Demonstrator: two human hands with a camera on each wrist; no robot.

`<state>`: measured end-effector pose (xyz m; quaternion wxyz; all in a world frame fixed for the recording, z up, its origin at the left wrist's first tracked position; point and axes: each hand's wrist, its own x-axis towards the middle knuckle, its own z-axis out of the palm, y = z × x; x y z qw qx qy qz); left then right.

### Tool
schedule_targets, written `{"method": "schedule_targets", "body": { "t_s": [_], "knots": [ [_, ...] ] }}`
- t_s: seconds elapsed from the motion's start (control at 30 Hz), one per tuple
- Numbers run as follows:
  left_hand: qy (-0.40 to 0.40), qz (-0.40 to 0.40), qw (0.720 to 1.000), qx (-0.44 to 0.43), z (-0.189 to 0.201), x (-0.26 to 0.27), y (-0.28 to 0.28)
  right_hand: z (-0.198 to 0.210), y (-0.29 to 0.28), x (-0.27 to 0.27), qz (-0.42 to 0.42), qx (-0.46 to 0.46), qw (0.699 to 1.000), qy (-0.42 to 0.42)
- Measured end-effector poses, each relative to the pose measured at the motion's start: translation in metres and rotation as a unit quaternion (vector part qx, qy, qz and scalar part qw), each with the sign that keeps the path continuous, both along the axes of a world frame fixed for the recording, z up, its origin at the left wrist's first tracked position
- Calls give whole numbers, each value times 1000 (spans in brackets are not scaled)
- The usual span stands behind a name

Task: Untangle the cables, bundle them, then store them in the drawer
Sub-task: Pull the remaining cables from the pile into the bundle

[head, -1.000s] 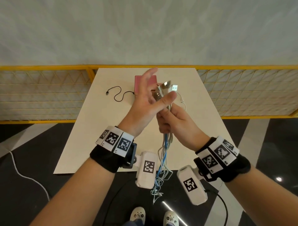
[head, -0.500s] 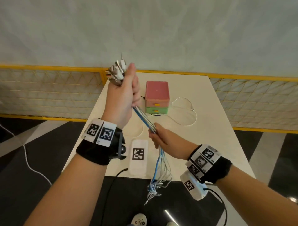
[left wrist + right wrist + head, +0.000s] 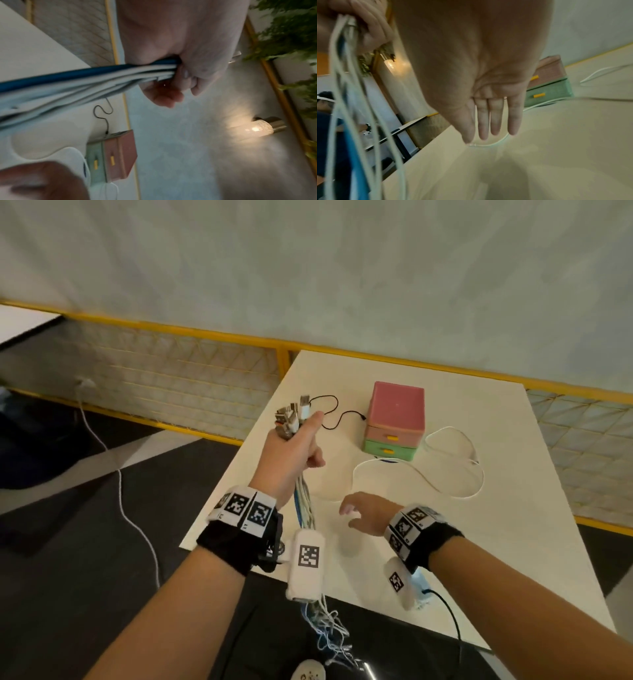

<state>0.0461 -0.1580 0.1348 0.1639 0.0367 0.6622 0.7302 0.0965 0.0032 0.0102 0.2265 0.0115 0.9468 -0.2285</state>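
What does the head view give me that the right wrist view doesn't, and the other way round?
Only the head view shows the black cable on the table beside the drawer box, and the bundle's plug ends sticking up out of the left hand. Only the right wrist view shows the right hand with straight fingers just above a white cable. Both show the drawer box, closed, and the cable bundle.

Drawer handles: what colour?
Yellow, both drawer handles on the pink and green drawer unit; clearest in the head view.
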Motion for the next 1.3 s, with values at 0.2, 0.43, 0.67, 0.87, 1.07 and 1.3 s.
{"method": "schedule_targets", "body": {
  "t_s": [0.2, 0.43, 0.67, 0.87, 1.07, 1.3],
  "knots": [
    [-77, 39, 996, -5, -24, -18, -13, -33, -20, -40, -73, 7, 997, -7],
    [-101, 51, 994, -11, -36, -27, -12, -48, -19, -31, -18, 152, 988, 28],
    [-72, 25, 997, -9, -46, -26, -3, -48, -14, -3, -83, 94, 991, 53],
    [-47, -29, 998, -25, -53, -9, 17, 27, -20, 25, -258, -276, 889, 258],
    [13, -148, 989, -8, -35, 17, 46, 79, -18, 56, -270, -330, 859, 284],
    [82, -176, 981, -5, -25, 37, 61, 92, -12, 83, -255, -275, 875, 306]
  ]
}}
